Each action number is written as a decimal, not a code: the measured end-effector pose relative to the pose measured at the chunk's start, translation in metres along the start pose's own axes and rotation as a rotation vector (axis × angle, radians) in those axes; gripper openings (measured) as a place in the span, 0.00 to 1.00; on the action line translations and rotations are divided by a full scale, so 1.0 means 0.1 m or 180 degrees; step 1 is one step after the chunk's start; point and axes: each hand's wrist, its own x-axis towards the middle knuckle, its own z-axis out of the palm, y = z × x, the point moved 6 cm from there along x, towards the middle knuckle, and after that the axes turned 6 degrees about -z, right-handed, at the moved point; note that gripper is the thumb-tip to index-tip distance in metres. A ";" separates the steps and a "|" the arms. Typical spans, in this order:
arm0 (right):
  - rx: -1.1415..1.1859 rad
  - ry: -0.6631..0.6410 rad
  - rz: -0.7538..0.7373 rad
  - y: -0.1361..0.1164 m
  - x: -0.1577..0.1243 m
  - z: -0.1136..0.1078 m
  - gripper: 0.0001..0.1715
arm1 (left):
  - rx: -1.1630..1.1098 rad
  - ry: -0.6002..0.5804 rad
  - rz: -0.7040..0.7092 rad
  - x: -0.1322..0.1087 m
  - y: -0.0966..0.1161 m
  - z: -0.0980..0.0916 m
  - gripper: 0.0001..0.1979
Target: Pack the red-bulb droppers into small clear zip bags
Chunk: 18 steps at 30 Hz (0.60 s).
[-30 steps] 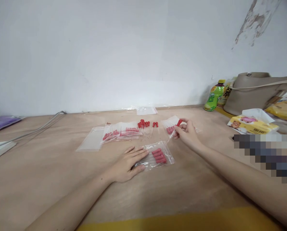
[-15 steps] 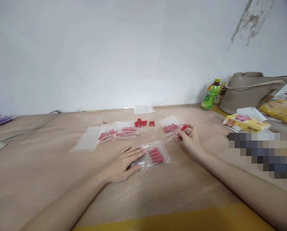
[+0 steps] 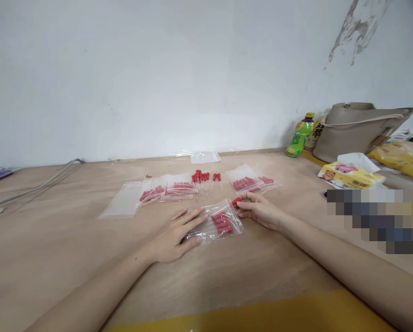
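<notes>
My left hand [image 3: 175, 234] lies flat, fingers stretched, on the left end of a clear plastic bag [image 3: 216, 222] that holds several red-bulbed droppers. My right hand [image 3: 258, 211] is at the bag's right edge, fingers pinched on one red-bulbed dropper [image 3: 236, 201] whose tip points into the bag. Behind the bag lie loose droppers [image 3: 203, 179] in a row. Filled bags [image 3: 166, 189] lie to their left and more filled bags [image 3: 249, 181] to their right.
An empty clear bag [image 3: 121, 205] lies left of the filled ones and another bag [image 3: 204, 157] sits near the wall. At the right stand a green bottle [image 3: 299, 136], a beige handbag [image 3: 356, 127] and a tissue pack [image 3: 350, 174]. A grey cable [image 3: 36, 186] runs at the left.
My right hand carried the dropper from near the right-hand filled bags down and left to the open edge of the bag under my left hand. The left hand stayed put.
</notes>
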 end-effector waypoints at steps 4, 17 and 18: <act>-0.0571 -0.0355 -0.0082 -0.02 0.05 0.00 0.12 | 0.0011 -0.0025 0.0007 0.00 0.00 0.00 0.25; -0.1783 -0.1567 -0.0306 -0.05 0.04 0.19 0.24 | -0.0012 -0.0021 0.0060 0.01 0.01 0.00 0.25; -0.1838 -0.1534 -0.0318 -0.05 0.04 0.20 0.24 | -0.0022 -0.0020 0.0061 0.01 0.02 0.00 0.25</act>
